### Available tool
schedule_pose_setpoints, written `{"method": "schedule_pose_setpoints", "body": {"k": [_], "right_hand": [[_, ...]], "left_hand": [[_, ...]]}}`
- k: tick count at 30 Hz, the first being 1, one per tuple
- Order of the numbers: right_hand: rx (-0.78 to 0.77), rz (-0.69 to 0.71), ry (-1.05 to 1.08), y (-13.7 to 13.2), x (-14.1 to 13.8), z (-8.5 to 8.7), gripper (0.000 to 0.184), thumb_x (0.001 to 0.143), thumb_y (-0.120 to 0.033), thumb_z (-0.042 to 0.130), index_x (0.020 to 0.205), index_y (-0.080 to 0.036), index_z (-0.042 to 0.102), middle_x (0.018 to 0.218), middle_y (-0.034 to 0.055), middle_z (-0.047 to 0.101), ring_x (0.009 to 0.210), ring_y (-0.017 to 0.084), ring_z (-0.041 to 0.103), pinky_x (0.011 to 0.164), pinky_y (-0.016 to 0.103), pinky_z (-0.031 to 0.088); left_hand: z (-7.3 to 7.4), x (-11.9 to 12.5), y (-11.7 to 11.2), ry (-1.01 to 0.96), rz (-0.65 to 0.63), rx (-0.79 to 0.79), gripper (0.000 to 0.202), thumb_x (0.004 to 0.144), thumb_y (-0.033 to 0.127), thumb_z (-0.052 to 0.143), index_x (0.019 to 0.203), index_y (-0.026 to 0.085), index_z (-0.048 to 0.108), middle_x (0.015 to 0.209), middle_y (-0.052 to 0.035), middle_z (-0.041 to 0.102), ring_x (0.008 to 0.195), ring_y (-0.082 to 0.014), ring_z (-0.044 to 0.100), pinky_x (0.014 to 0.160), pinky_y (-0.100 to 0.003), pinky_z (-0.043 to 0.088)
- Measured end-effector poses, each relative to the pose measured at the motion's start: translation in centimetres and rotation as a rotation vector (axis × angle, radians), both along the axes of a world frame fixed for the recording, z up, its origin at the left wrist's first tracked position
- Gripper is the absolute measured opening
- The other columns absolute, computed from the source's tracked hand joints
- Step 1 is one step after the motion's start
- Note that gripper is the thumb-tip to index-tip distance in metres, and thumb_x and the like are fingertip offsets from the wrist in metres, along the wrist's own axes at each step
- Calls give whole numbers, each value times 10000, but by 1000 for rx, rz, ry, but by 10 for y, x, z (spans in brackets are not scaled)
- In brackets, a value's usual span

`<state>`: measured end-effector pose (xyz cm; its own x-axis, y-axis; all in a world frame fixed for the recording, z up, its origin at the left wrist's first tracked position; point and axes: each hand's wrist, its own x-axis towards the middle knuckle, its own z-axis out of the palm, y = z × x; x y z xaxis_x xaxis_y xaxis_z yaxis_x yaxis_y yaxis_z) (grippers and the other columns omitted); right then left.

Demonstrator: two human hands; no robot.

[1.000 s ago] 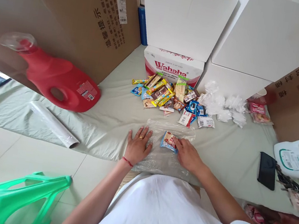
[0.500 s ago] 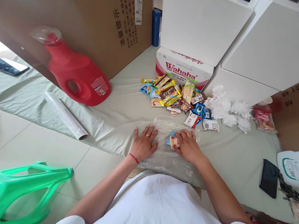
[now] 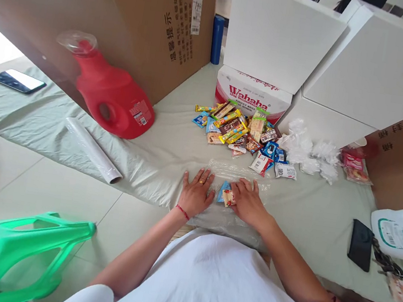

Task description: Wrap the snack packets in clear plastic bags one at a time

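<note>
My left hand [image 3: 197, 193] lies flat with spread fingers on a sheet of clear plastic film [image 3: 210, 219] at the cloth's front edge. My right hand [image 3: 249, 202] rests on the same film, fingers apart, its thumb side touching a small beige snack packet [image 3: 229, 197]. A light blue packet [image 3: 223, 192] sticks out from under the beige one. The fingers partly cover both packets. Beyond my hands is a heap of wrapped snacks [image 3: 235, 128], with yellow, brown, blue and white wrappers.
Knotted clear plastic bundles [image 3: 297, 142] sit right of the heap, before white boxes [image 3: 268, 35] and a Wahaba carton [image 3: 249, 95]. Leftward are a red jug [image 3: 117, 103], a film roll [image 3: 91, 150] and a green stool [image 3: 19, 255]. A black phone [image 3: 360, 244] and white jug [image 3: 401, 231] lie right.
My right hand has shifted slightly left, and the beige packet has moved left with it, closer to my left hand. My left hand stays flat on the film. The view has turned slightly.
</note>
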<state>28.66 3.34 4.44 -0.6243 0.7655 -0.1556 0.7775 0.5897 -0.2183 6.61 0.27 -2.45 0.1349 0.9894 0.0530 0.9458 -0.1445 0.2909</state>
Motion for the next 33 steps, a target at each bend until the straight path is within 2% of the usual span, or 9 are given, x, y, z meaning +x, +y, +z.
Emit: {"method": "schedule_pose_setpoints", "body": {"k": [4, 10, 13, 17, 20, 23, 26, 29, 33], "right_hand": [[-38, 17, 44, -4, 3, -11, 858, 836, -358, 771, 1573, -183, 368, 1561, 194, 441, 1494, 369, 300, 1205, 678, 175], [56, 57, 188, -6, 19, -8, 435, 921, -334, 689, 1351, -286, 646, 1279, 124, 646, 1355, 335, 446, 1189, 603, 253], [101, -24, 270, -4, 14, -13, 441, 947, -414, 658, 1354, -244, 641, 1250, 140, 634, 1287, 322, 478, 1132, 526, 357], [99, -49, 266, 0, 3, -21, 485, 916, -447, 703, 1346, -234, 634, 1233, 134, 629, 1285, 336, 465, 1146, 549, 336], [120, -28, 364, -8, 13, -14, 612, 907, -499, 705, 1429, -219, 551, 1321, 156, 577, 1295, 342, 461, 1136, 570, 362], [157, 10, 548, -33, 42, -1, 562, 977, -466, 613, 1467, -221, 489, 1345, 161, 549, 1270, 310, 495, 1070, 504, 459], [127, 103, 543, -67, 74, -3, 523, 974, -447, 623, 1431, -213, 519, 1299, 154, 583, 1219, 296, 541, 1002, 465, 519], [139, 147, 398, -90, 95, -26, 413, 979, -361, 627, 1353, -190, 590, 1303, 156, 620, 1229, 307, 550, 1004, 494, 525], [76, 110, 426, -95, 102, -45, 209, 993, -322, 600, 1157, -218, 678, 1210, 106, 681, 1173, 278, 582, 983, 473, 532]], "left_hand": [[1, -1, -1, -4, 0, 0, 584, 998, 421, 390, 1555, 251, 431, 1651, -90, 377, 1545, -321, 307, 1246, -697, 89], [1, -1, -2, 4, 5, -2, 577, 999, 417, 391, 1549, 250, 434, 1653, -83, 374, 1549, -312, 299, 1252, -686, 99], [0, -1, -1, 1, 5, -2, 576, 1000, 428, 396, 1544, 244, 441, 1650, -91, 380, 1545, -313, 309, 1253, -683, 103], [-3, -6, 0, -25, 5, 23, 574, 992, 428, 437, 1530, 230, 454, 1648, -113, 383, 1536, -324, 326, 1247, -671, 157], [-4, -14, -8, -62, 17, 164, 564, 974, 380, 498, 1505, 192, 482, 1644, -155, 379, 1538, -346, 316, 1233, -633, 240], [-4, -25, -25, -96, 23, 459, 572, 928, 258, 571, 1492, 206, 494, 1593, -163, 455, 1539, -348, 313, 1240, -597, 256], [-4, -37, -42, -129, -224, 608, 618, 889, 108, 548, 1471, 311, 506, 1409, -81, 650, 1476, -276, 435, 1265, -554, 231], [-2, -49, -47, -168, -618, 331, 586, 902, 134, 509, 1469, 280, 502, 1354, -79, 689, 1405, -241, 525, 1265, -513, 268], [2, -60, -42, -118, -739, 25, 601, 904, 436, 612, 1444, 189, 518, 1549, -183, 508, 1492, -342, 407, 1259, -596, 235]]}}
